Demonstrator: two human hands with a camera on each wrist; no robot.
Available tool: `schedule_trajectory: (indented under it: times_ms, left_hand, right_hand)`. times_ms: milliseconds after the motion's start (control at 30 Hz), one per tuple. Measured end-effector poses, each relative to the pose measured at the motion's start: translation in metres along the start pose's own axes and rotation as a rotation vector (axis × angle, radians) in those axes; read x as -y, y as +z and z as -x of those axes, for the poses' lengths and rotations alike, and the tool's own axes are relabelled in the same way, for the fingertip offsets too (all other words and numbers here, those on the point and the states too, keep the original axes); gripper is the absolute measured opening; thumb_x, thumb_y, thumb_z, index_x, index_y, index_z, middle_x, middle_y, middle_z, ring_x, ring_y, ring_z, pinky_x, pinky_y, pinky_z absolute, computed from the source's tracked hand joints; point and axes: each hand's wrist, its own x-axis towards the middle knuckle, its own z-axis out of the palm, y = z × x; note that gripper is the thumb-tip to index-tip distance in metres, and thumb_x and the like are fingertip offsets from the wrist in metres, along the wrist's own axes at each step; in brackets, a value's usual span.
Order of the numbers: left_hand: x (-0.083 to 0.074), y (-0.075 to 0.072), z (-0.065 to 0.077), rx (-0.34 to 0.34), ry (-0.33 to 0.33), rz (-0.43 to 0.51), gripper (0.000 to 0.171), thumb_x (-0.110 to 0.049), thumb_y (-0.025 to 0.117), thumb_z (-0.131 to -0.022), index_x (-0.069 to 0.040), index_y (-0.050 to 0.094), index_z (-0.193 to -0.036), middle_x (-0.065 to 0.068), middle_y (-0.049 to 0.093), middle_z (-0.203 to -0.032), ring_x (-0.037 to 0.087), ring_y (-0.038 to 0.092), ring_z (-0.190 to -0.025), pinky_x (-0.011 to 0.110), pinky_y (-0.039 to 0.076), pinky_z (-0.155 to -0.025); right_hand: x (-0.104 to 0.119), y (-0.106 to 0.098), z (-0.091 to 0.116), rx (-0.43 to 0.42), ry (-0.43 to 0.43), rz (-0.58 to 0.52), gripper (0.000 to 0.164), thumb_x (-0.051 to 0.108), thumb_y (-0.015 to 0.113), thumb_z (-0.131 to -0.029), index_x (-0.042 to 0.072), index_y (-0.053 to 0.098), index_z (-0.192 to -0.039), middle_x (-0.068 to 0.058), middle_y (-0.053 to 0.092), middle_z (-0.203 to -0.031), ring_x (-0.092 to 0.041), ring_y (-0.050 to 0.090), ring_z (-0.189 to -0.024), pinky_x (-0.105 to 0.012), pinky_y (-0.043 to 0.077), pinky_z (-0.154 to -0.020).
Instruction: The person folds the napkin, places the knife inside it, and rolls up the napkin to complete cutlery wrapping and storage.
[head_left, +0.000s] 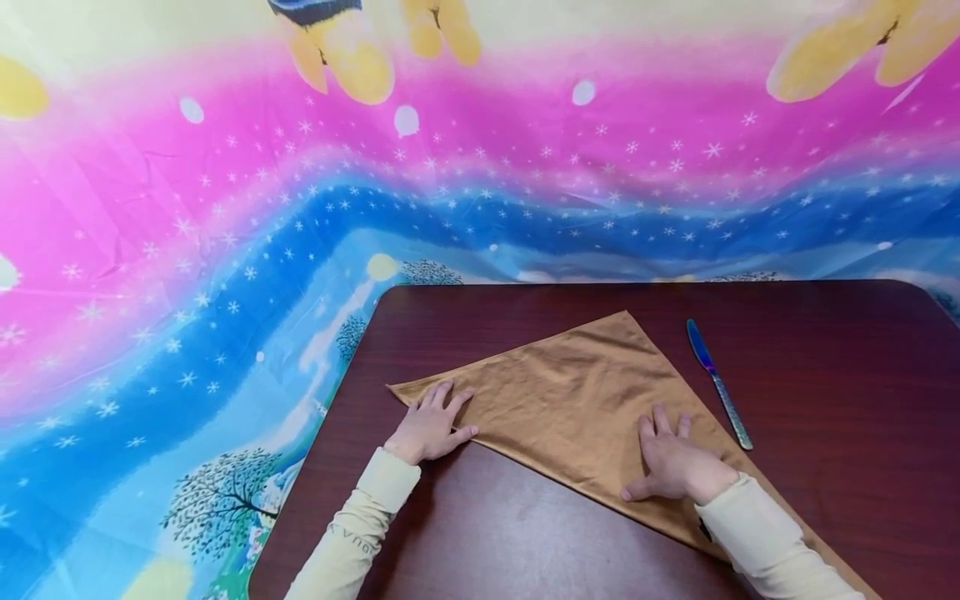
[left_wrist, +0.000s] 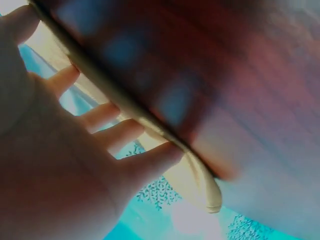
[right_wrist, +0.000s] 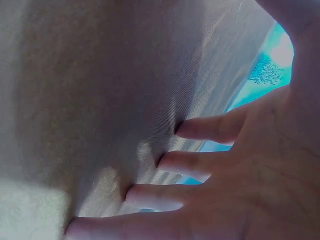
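Note:
A golden-brown cloth napkin (head_left: 555,392), folded into a triangle, lies on the dark table with soft wrinkles across it. My left hand (head_left: 431,425) rests near its left corner with fingers spread, the thumb at the folded front edge. In the left wrist view the fingertips of the left hand (left_wrist: 65,160) press along the edge of the cloth (left_wrist: 200,185). Toward the right side, my right hand (head_left: 675,458) touches the cloth with spread fingers. The right wrist view shows the fingertips of that hand (right_wrist: 250,170) against the fabric (right_wrist: 110,90).
A table knife (head_left: 716,379) with a bluish sheen lies to the right of the napkin. The brown table (head_left: 847,375) has rounded corners. Behind it hangs a printed pink and blue fabric (head_left: 480,167) with snowflakes and trees.

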Motion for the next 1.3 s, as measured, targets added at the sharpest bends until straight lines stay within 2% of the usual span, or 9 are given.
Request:
schedule_trajectory:
  times_ms: [267,400,533,733,867,1033,1300]
  left_hand:
    - [-0.009,-0.002,0.012,0.052,-0.034,-0.015,0.068,-0.06,0.056,-0.088,-0.025,0.041,-0.144,0.015,0.036,-0.149,0.036,0.037,-0.137,0.062,0.042,-0.095]
    - [-0.017,-0.005,0.024,0.067,-0.062,-0.014,0.07,-0.063,0.06,-0.084,-0.026,0.043,-0.141,0.014,0.04,-0.143,0.036,0.043,-0.13,0.06,0.047,-0.087]
    - [-0.026,-0.006,0.038,0.071,-0.087,-0.032,0.073,-0.066,0.064,-0.078,-0.026,0.047,-0.136,0.013,0.043,-0.136,0.034,0.047,-0.124,0.059,0.049,-0.078]
    - [-0.041,-0.003,0.058,0.084,-0.12,-0.077,0.078,-0.073,0.065,-0.071,-0.025,0.049,-0.13,0.014,0.046,-0.126,0.033,0.05,-0.117,0.058,0.05,-0.073]
    - [-0.051,0.001,0.069,0.083,-0.132,-0.103,0.081,-0.076,0.062,-0.071,-0.023,0.048,-0.13,0.015,0.047,-0.123,0.034,0.05,-0.114,0.058,0.05,-0.074]
    - [-0.061,0.007,0.081,0.058,-0.133,-0.086,0.083,-0.076,0.059,-0.074,-0.02,0.046,-0.134,0.018,0.046,-0.129,0.038,0.049,-0.118,0.061,0.047,-0.081]
    - [-0.067,0.014,0.091,0.013,-0.145,-0.057,0.081,-0.075,0.057,-0.077,-0.021,0.045,-0.136,0.019,0.046,-0.13,0.038,0.048,-0.119,0.066,0.048,-0.068]
  right_hand:
    - [-0.005,0.003,0.008,0.01,-0.012,-0.02,0.119,0.052,0.089,-0.053,-0.013,0.031,-0.135,-0.041,0.012,-0.147,-0.073,0.007,-0.127,-0.086,0.028,-0.071]
    - [-0.009,0.006,0.014,0.039,0.001,-0.037,0.125,0.053,0.089,-0.052,-0.01,0.027,-0.14,-0.037,0.01,-0.15,-0.069,0.005,-0.131,-0.089,0.021,-0.068]
    - [-0.015,0.008,0.02,0.046,-0.023,-0.039,0.128,0.051,0.09,-0.052,-0.011,0.026,-0.144,-0.036,0.01,-0.152,-0.067,0.005,-0.133,-0.088,0.022,-0.072]
    - [-0.023,0.012,0.028,0.017,-0.048,-0.017,0.127,0.047,0.092,-0.045,-0.007,0.031,-0.143,-0.031,0.017,-0.153,-0.063,0.012,-0.134,-0.087,0.025,-0.072]
    - [-0.03,0.013,0.032,0.007,-0.069,-0.021,0.127,0.046,0.093,-0.043,-0.005,0.032,-0.142,-0.029,0.018,-0.152,-0.063,0.012,-0.134,-0.086,0.026,-0.071]
    - [-0.039,0.015,0.038,-0.003,-0.084,-0.039,0.128,0.046,0.093,-0.04,-0.002,0.033,-0.142,-0.026,0.018,-0.153,-0.062,0.015,-0.134,-0.086,0.027,-0.071]
    - [-0.045,0.017,0.041,-0.019,-0.096,-0.059,0.128,0.047,0.092,-0.039,-0.001,0.035,-0.143,-0.022,0.018,-0.155,-0.059,0.015,-0.135,-0.088,0.022,-0.075]
